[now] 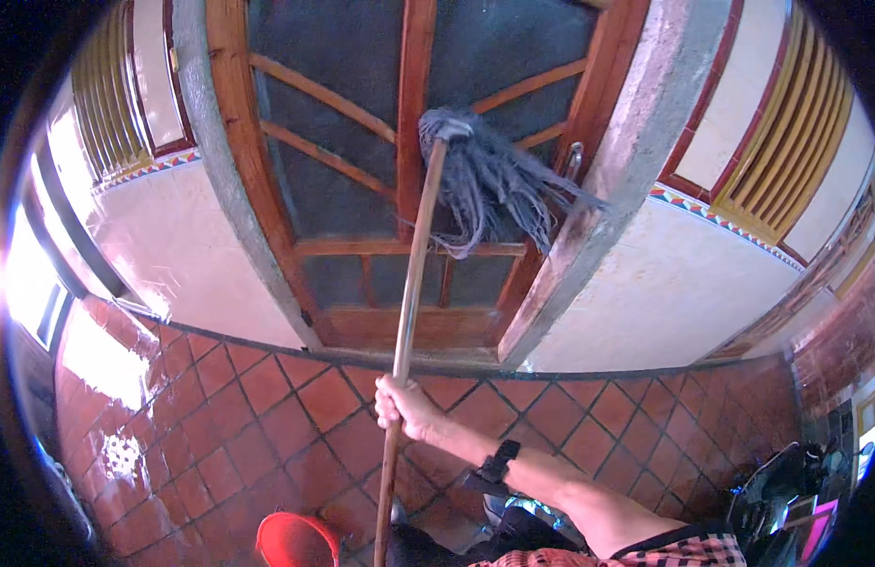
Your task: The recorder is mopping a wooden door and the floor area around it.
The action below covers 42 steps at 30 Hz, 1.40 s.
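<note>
My right hand [407, 409] is closed around the wooden handle of a string mop [414, 283]. The handle stands nearly upright in the picture, with the grey mop head [487, 170] raised at its upper end. The strands hang and fan out to the right, in front of a wooden-framed double door [416, 71] with dark panels. Whether they touch the door I cannot tell. A dark watch [497, 464] is on my right wrist. The lower end of the handle runs out of the picture. My left hand is out of view.
A red bucket [295, 540] stands on the terracotta tile floor [267, 439] at the lower left. Pale walls [664, 290] with slatted yellow window shutters [788, 135] flank the door. A dark, shiny object, perhaps a motorbike [770, 489], is at the lower right.
</note>
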Available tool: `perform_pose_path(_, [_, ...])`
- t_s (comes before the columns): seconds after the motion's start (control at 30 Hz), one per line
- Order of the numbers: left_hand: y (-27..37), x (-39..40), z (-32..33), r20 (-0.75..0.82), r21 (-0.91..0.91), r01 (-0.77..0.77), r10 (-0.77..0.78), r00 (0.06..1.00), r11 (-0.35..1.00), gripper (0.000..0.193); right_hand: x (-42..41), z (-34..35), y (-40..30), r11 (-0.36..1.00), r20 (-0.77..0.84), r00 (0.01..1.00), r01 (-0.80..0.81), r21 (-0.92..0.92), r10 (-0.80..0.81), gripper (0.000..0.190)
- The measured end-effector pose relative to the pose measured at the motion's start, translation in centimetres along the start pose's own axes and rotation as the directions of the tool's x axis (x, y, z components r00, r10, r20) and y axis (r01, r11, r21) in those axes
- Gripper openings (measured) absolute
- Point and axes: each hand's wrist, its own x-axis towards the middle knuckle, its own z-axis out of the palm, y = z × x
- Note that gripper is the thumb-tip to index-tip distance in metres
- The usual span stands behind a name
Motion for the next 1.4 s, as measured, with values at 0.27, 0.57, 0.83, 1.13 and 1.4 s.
perform_pose_path(0.27, [2.0, -0.4, -0.8, 0.034, 0.015, 0.115, -0.116, 0.993, 0.993, 0.030, -0.9, -4.4, 5.0, 0.989, -0.040, 0.992, -0.119, 0.090, 0.123, 0.034])
perform_pose_path(0.57, [4.9, 5.8, 0.7, 0.044, -0.005, 0.031, -0.031, 0.999, 1.000, 0.028, -4.5, 3.2, -1.7, 0.993, 0.050, 0.999, -0.008, -0.120, 0.014, 0.031])
perform_pose_path(0.83, [6.9, 6.6, -0.4, 0.044, -0.044, 0.050, -0.048, 0.998, 0.998, 0.027, 2.3, 13.0, -14.1, 0.919, 0.294, 0.930, 0.299, -0.258, -0.220, 0.020])
perform_pose_path(1.13, [4.1, -5.9, -2.1, -0.018, -0.077, 0.303, -0.305, 0.952, 0.950, 0.025, 2.2, 4.3, 0.6, 0.993, 0.174, 0.984, -0.015, -0.114, 0.035, 0.015])
perform_pose_path(1.4, [5.2, -16.0, -1.4, 0.027, -0.101, 0.516, -0.516, 0.856, 0.851, 0.023, 1.8, -12.2, 17.1, 0.903, -0.313, 0.848, -0.417, 0.104, 0.428, 0.020])
